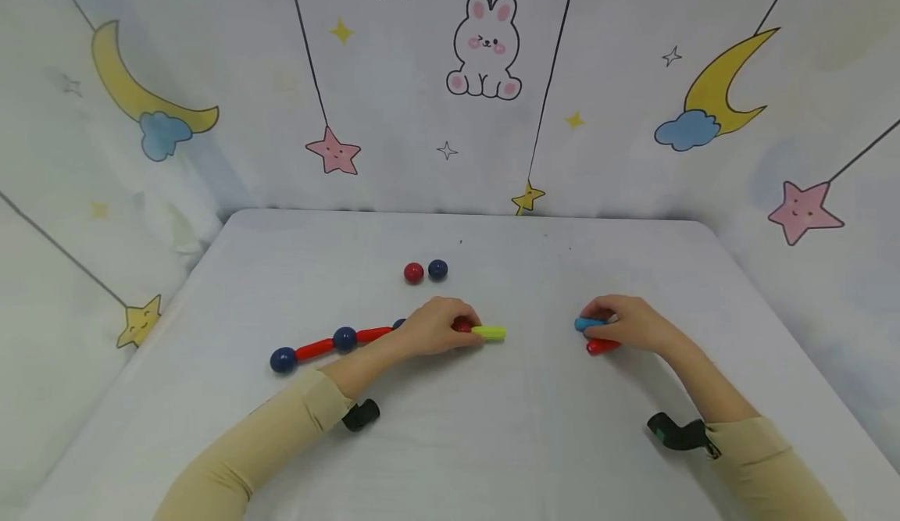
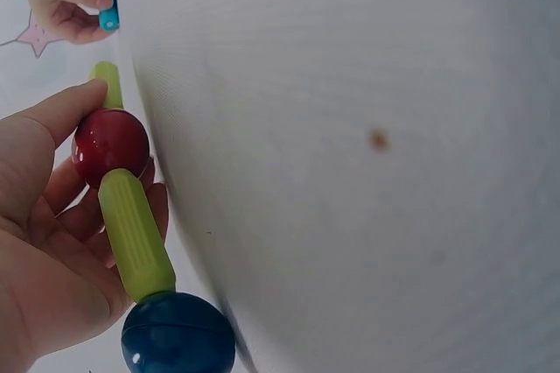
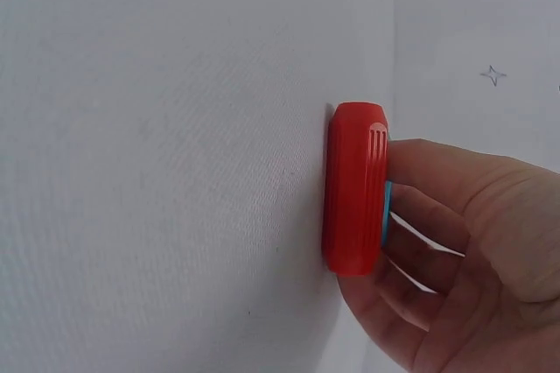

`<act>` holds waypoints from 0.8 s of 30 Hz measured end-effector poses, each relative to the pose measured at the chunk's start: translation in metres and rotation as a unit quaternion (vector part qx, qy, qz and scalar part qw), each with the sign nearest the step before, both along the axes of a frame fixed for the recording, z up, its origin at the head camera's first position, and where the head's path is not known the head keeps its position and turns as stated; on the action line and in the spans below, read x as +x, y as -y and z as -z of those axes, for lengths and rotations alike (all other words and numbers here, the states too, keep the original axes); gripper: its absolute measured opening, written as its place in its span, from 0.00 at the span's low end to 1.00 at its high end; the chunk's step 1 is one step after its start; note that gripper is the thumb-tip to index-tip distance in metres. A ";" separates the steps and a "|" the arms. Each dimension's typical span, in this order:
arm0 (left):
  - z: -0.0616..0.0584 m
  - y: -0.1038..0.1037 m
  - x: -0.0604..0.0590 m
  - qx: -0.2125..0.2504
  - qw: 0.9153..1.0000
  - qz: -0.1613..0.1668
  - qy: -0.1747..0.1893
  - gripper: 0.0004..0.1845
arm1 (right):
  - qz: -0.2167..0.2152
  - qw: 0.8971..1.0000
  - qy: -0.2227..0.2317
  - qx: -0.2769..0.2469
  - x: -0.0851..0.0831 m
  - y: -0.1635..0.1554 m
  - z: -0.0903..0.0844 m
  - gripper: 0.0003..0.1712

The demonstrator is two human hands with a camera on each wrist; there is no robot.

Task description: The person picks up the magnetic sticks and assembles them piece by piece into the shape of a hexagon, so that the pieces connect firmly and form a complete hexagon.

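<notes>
I see a white tabletop [image 1: 492, 427] below cartoon wallpaper, with no writing anywhere. My left hand [image 1: 432, 327] grips the bead chain [image 1: 330, 343] at its red ball [image 2: 110, 145]. My right hand [image 1: 633, 324] pinches a blue stick [image 1: 587, 323] beside a red stick [image 3: 353, 187]. Two loose balls [image 1: 425, 272] lie farther back.

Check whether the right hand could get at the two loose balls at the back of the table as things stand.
Probably yes for the path: bare table lies between the right hand and the red ball and blue ball. But that hand already holds a blue stick and a red stick, so its fingers are occupied.
</notes>
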State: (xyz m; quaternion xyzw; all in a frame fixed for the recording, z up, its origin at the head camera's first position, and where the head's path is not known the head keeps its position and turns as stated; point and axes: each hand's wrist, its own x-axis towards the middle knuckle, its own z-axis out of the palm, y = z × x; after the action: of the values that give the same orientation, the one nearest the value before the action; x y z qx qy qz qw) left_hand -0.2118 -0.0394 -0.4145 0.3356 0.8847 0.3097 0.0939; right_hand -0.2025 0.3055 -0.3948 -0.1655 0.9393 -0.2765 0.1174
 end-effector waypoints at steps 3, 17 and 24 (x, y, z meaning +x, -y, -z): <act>0.001 0.001 0.000 -0.004 1.000 0.000 0.002 0.11 | 0.000 1.000 0.001 0.002 -0.001 0.002 -0.001 0.14; 0.003 0.009 0.003 0.014 1.000 -0.003 0.015 0.11 | -0.038 0.995 -0.078 -0.054 -0.039 0.080 0.003 0.16; 0.002 0.011 0.002 0.028 1.000 0.010 -0.008 0.11 | -0.038 0.993 -0.035 -0.104 -0.071 0.141 0.011 0.22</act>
State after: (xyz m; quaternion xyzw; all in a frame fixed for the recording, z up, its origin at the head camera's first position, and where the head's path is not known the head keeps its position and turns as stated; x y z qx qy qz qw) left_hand -0.2102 -0.0503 -0.4166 0.3500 0.8728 0.3305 0.0802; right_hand -0.2730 0.1642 -0.4062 -0.2224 0.9018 -0.3623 0.0772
